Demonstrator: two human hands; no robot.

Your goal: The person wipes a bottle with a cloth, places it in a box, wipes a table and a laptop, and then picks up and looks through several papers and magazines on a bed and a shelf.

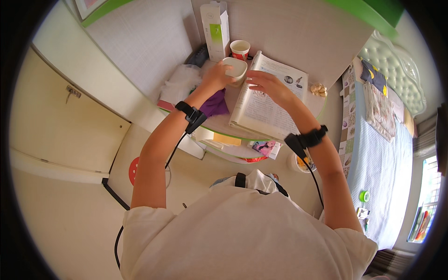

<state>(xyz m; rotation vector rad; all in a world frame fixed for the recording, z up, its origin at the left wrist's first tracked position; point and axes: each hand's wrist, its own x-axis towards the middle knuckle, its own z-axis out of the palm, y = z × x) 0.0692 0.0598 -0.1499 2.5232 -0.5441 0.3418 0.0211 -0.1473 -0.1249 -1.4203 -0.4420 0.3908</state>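
Observation:
My left hand (216, 76) grips a small square container with a white rim (235, 66) at the back of the desk. My right hand (269, 85) hovers over an open book (271, 113) with printed text and small pictures. Its fingers are loosely spread, and their tips lie just right of the container. Nothing shows in that hand. Behind the container stands a red and white paper cup (240, 49). A tall white and green carton (216, 33) rises to its left. Purple cloth (214, 105) lies below my left wrist, beside a white translucent plastic bag (182, 82).
A crumpled beige item (318, 90) sits at the desk's right edge. Books (217, 138) fill a shelf under the desktop. On the floor stands a bin (301, 163). A bed (381, 164) runs along the right; a cabinet (70, 115) is at left. Cables trail from both wrist straps.

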